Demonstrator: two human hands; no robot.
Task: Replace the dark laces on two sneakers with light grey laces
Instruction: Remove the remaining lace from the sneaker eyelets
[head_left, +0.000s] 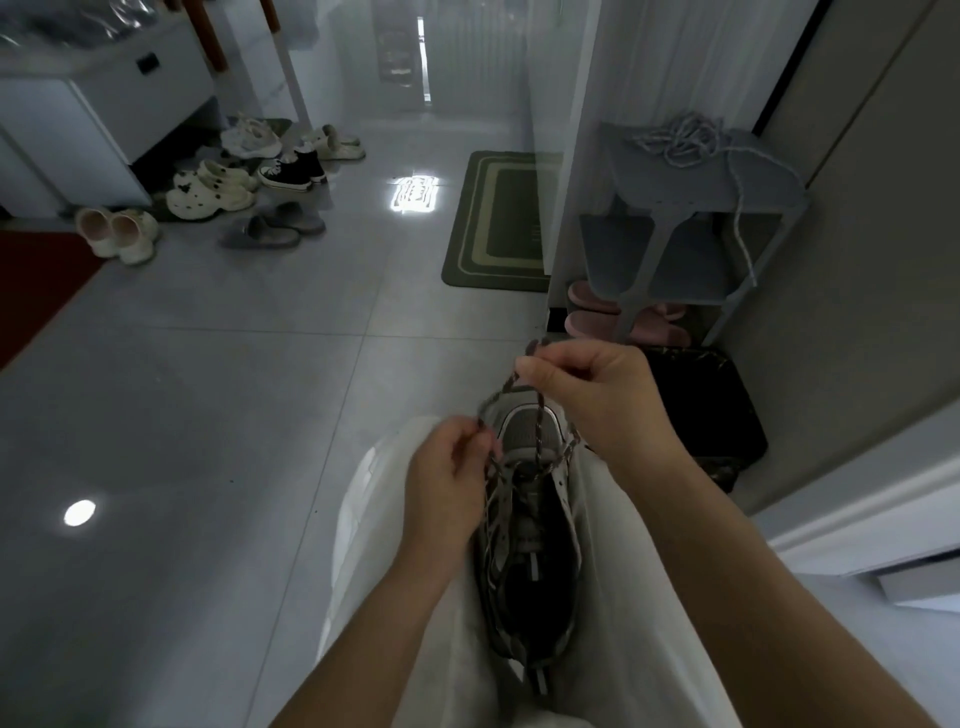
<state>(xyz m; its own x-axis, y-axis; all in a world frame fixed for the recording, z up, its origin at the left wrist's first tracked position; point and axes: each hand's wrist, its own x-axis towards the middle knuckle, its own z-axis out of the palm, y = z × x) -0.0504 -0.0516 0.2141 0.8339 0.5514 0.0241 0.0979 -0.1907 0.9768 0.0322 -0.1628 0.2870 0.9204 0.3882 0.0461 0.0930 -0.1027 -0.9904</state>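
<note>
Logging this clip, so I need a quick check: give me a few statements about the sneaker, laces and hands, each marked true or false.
1. The sneaker lies on the person's lap. True.
2. The right hand hangs idle. False: it pinches the dark lace.
3. The left hand pinches the dark lace. True.
4. The light grey laces are threaded through the sneaker. False: they lie on top of the grey rack.
</note>
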